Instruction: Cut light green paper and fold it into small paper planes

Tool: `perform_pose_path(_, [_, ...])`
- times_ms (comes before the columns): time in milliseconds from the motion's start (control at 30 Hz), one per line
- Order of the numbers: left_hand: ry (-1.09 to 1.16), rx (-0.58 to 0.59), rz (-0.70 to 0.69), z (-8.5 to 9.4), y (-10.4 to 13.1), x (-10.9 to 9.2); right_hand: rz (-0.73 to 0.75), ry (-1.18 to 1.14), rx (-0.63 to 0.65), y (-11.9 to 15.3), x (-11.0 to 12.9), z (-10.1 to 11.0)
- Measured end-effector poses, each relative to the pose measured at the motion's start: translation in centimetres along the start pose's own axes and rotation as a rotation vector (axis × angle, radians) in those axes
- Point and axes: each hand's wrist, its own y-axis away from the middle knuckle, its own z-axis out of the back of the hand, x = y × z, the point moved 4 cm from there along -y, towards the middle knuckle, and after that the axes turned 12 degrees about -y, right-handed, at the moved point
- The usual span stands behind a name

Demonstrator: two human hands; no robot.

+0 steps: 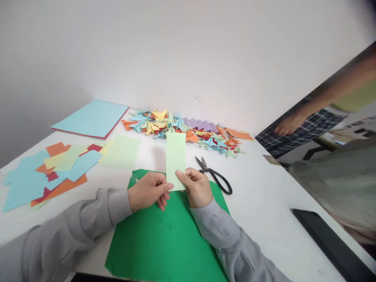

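Note:
A pale green paper strip (176, 154) stands upright between my two hands, its long side vertical. My right hand (198, 187) pinches its lower right edge, thumb in front and fingers behind. At the lower left corner, my left hand (149, 190) has thumb and fingers closed on the paper. Both hands are above a green sheet (164, 239) that lies on the white table (258, 219). Black-handled scissors (216, 174) rest just beyond my right hand, blades slightly apart.
Folded paper pieces (160, 121) in many colours are heaped along the wall. Loose coloured paper (32, 168) lies at left, below a light blue stack (91, 117). A black flat object (331, 243) sits at the right edge. Another person's hand (290, 123) appears far right.

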Motion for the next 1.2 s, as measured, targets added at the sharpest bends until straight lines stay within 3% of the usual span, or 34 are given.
perform_pose_path(533, [-0.138,0.023,-0.065,0.3,-0.2,0.4,-0.165,-0.130,-0.021,-0.1,-0.5,-0.2])
perform_pose_path(1200, [0.110,-0.053,-0.021,1.2,-0.3,-0.1,-0.282,-0.162,0.114,-0.1,-0.5,-0.6])
